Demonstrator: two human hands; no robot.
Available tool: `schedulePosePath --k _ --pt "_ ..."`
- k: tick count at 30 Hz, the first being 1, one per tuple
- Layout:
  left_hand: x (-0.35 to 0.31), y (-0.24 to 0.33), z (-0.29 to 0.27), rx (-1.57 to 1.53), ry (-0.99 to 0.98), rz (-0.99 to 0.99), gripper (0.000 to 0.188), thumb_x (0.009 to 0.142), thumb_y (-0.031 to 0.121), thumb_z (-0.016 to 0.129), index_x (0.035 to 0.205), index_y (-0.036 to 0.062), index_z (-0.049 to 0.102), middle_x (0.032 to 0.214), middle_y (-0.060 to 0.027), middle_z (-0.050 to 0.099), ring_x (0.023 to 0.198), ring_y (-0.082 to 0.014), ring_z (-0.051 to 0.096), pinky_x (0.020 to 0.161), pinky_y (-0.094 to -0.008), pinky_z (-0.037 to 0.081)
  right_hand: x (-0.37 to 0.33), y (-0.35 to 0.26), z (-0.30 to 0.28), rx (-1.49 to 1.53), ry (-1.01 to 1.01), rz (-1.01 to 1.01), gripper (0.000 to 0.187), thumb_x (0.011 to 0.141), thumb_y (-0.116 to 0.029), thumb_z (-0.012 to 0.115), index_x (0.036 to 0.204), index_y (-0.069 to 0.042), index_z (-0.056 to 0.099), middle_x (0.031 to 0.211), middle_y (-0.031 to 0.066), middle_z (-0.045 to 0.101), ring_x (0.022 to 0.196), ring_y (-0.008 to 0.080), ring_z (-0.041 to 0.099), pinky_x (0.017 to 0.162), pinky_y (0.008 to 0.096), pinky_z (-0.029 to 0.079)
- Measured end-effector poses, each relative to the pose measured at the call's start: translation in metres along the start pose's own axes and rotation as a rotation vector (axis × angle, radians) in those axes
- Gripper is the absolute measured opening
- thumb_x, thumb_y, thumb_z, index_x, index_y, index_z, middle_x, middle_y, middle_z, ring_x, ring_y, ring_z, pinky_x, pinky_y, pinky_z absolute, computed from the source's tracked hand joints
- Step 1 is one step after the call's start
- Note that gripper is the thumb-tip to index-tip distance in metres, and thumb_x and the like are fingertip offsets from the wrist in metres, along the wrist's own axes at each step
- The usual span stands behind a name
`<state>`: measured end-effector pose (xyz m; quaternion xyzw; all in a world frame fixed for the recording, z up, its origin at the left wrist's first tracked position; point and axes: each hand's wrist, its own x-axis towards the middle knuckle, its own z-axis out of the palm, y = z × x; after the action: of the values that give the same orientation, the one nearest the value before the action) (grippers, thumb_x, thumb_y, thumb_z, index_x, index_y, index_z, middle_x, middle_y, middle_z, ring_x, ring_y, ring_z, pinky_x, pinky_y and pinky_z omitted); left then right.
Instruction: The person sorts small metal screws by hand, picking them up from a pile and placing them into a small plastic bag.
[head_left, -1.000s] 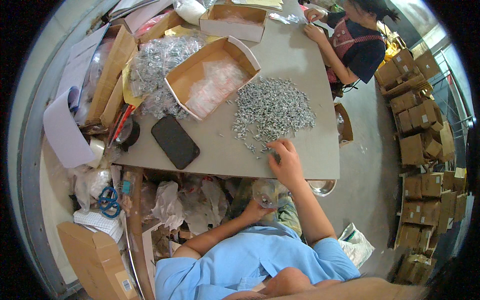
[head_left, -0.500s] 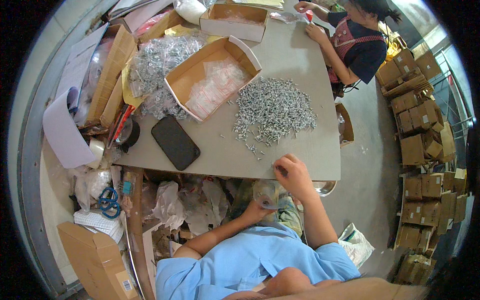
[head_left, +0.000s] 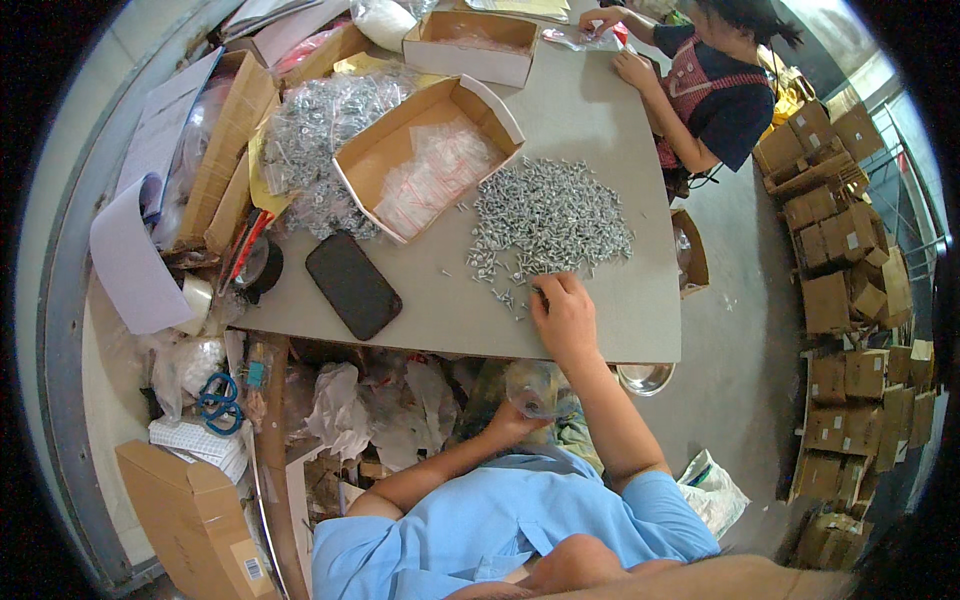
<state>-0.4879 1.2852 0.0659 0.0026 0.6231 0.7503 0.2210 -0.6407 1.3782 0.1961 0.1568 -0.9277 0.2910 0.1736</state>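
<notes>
On the grey table, a loose pile of small silver screws (head_left: 550,215) spreads out, a few lying apart at its near edge. My right hand (head_left: 564,312) is at that near edge, fingers curled down among the screws; what lies under the fingertips is hidden. Below the table's front edge, my left hand (head_left: 512,426) is wrapped around a clear plastic cup (head_left: 538,388) in front of my body. Its contents are hard to make out.
Beyond the pile sits an open carton of small clear bags (head_left: 440,175). Bagged metal parts (head_left: 335,120) and a black phone-like slab (head_left: 352,285) lie left. A metal bowl (head_left: 646,379) is beside the table's right corner. A co-worker (head_left: 705,95) handles a packet at far right.
My right hand has moved forward from near the table edge to the screw pile, uncovering more of the metal bowl. My left hand stays on the cup. The co-worker's hand has lowered to the packet.
</notes>
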Motion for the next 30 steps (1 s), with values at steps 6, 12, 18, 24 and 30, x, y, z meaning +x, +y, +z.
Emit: schedulePosePath --k 6,12,18,24,30 --pt "-0.002 0.003 0.002 0.212 0.056 0.123 0.031 0.073 0.017 0.078 0.091 0.0027 0.057 0.087 -0.0096 0.059 0.081 -0.0186 0.055 0.071 -0.0338 0.046 -0.016 -0.006 -0.015 0.001 -0.094 0.097 0.014 0.073 -0.009 0.066 0.086 -0.005 0.062 0.084 0.0130 0.059 0.078 0.0321 0.060 0.068 0.0397 0.049" --pt "0.004 -0.022 -0.004 0.247 -0.005 0.183 0.031 0.075 0.022 0.076 0.093 0.0053 0.058 0.086 -0.0106 0.059 0.081 -0.0216 0.057 0.072 -0.0359 0.046 -0.037 -0.001 -0.059 0.285 -0.500 0.084 0.010 0.073 -0.008 0.068 0.082 -0.004 0.064 0.078 0.0109 0.058 0.065 0.0244 0.060 0.060 0.0329 0.049" --pt "0.014 -0.026 -0.002 0.358 0.079 0.156 0.031 0.074 0.022 0.076 0.094 0.0067 0.057 0.088 -0.0119 0.059 0.083 -0.0242 0.058 0.075 -0.0363 0.047 -0.051 0.004 -0.057 0.492 -0.377 0.218 0.006 0.076 -0.003 0.067 0.081 -0.002 0.064 0.075 0.0056 0.056 0.060 0.0118 0.054 0.055 0.0248 0.044" --pt "0.014 0.000 -0.005 0.263 0.018 0.151 0.035 0.074 0.026 0.076 0.094 0.0056 0.056 0.087 -0.0101 0.059 0.081 -0.0220 0.057 0.072 -0.0355 0.047 -0.054 0.002 -0.056 0.493 -0.316 0.205 0.007 0.076 -0.003 0.067 0.082 -0.002 0.063 0.077 0.0055 0.056 0.061 0.0123 0.054 0.056 0.0247 0.045" --pt "0.004 0.008 -0.035 0.435 -0.098 0.098 0.031 0.073 0.022 0.077 0.091 0.0073 0.058 0.081 -0.0061 0.058 0.073 -0.0179 0.054 0.069 -0.0332 0.046 -0.061 -0.003 -0.053 0.323 -0.322 0.064 0.012 0.074 -0.007 0.069 0.084 -0.006 0.064 0.088 0.0067 0.058 0.081 0.0211 0.058 0.066 0.0311 0.048"
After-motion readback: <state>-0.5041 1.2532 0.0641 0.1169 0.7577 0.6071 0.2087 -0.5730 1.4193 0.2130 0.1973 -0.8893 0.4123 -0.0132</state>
